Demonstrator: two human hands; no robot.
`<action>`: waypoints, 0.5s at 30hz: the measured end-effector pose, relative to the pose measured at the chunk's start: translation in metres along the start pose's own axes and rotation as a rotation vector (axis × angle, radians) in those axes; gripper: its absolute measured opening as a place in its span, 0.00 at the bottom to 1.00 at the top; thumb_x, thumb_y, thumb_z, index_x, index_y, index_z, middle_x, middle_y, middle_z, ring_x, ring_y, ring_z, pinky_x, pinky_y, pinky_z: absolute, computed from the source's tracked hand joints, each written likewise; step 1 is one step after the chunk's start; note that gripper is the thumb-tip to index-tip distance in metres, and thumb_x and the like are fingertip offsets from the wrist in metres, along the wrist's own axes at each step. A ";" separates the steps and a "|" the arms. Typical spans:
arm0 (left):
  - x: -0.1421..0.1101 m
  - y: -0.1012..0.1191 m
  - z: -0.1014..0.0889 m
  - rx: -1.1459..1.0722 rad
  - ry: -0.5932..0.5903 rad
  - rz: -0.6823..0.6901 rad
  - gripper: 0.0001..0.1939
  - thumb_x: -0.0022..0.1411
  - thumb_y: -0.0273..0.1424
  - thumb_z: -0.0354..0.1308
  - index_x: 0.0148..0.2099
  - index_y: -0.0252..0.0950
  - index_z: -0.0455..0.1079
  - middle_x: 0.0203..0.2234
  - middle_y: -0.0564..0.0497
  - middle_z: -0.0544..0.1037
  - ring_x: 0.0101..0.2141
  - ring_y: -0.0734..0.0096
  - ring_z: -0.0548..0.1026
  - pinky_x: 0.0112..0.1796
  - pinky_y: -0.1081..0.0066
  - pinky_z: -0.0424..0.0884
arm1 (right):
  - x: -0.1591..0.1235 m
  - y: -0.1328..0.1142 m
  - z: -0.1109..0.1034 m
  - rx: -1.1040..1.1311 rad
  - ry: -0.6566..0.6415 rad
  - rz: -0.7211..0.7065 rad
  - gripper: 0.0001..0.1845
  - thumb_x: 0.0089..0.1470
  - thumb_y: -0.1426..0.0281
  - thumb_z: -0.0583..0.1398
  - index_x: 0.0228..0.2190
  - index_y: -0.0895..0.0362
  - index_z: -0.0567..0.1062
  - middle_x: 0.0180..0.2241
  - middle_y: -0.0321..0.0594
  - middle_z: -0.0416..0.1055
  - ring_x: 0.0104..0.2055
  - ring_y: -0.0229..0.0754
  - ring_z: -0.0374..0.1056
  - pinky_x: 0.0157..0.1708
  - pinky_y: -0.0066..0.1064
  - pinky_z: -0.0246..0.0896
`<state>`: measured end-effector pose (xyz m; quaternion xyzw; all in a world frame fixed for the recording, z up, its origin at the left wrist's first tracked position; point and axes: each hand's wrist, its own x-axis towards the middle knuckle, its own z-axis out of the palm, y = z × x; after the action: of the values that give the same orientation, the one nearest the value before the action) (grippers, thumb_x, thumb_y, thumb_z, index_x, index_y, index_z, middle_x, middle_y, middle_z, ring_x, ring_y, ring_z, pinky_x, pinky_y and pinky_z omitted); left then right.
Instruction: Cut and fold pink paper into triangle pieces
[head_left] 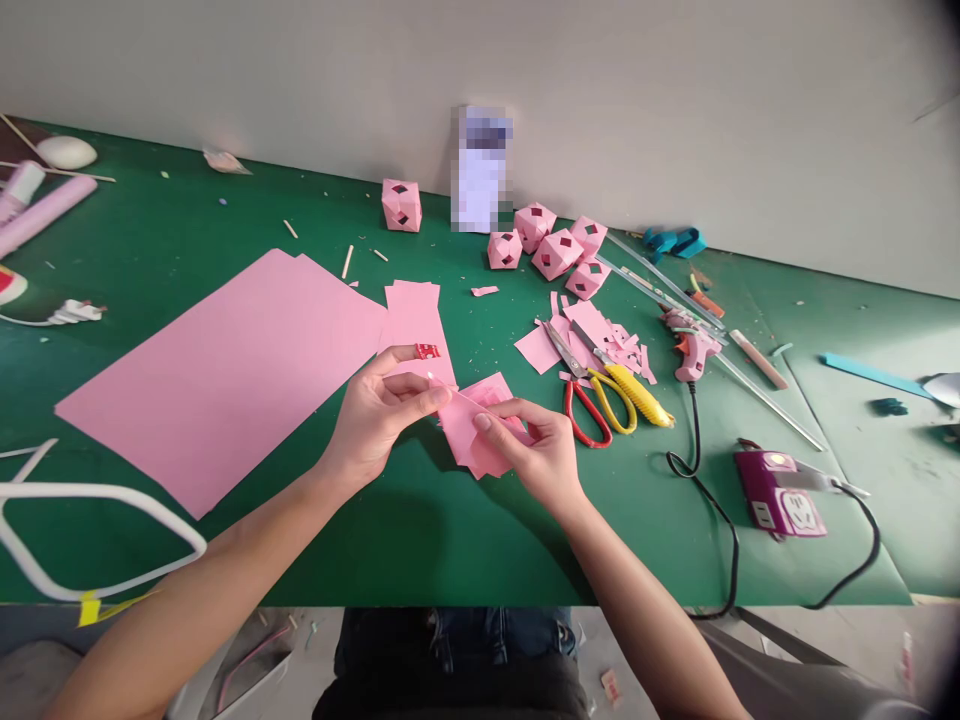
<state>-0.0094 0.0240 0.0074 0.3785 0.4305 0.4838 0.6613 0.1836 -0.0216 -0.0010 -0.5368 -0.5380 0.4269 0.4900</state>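
Note:
Both my hands are at a small piece of pink paper [459, 422] over the green table. My left hand [379, 410], with a red wrap on one finger, pinches its upper left edge between thumb and fingertips. On the right side, my right hand [536, 450] grips the same paper, thumb on top. Under and behind it lie more pink paper pieces [491, 388], partly hidden by my hands. Pink paper strips [414, 312] lie just beyond my left hand. Scissors [589, 400] with red and yellow handles rest right of my right hand, beside a yellow utility knife [637, 393].
Large pink sheets [225, 370] lie at left, near a white frame [105, 490]. Folded pink paper shapes [557, 253] stand at the back, near a phone [480, 170]. Paper scraps [596, 325], a pink glue gun [696, 352] with a cord, and a purple power adapter [780, 490] are at right.

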 end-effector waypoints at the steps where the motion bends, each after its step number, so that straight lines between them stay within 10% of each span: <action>1: 0.000 0.001 0.000 0.000 0.002 0.009 0.26 0.50 0.30 0.79 0.50 0.39 0.76 0.25 0.56 0.83 0.32 0.74 0.82 0.40 0.75 0.78 | 0.000 0.001 0.000 0.003 -0.002 0.001 0.07 0.56 0.63 0.70 0.30 0.52 0.86 0.32 0.37 0.85 0.35 0.46 0.80 0.37 0.35 0.71; 15: 0.002 0.002 -0.001 -0.007 0.029 0.045 0.33 0.45 0.23 0.79 0.53 0.39 0.73 0.24 0.57 0.82 0.31 0.72 0.82 0.36 0.76 0.77 | 0.000 0.004 -0.002 -0.012 -0.004 -0.048 0.05 0.56 0.65 0.70 0.29 0.51 0.85 0.31 0.37 0.85 0.35 0.46 0.78 0.41 0.39 0.68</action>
<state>-0.0107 0.0264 0.0087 0.3789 0.4298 0.5053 0.6453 0.1861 -0.0214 -0.0045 -0.5257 -0.5541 0.4130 0.4960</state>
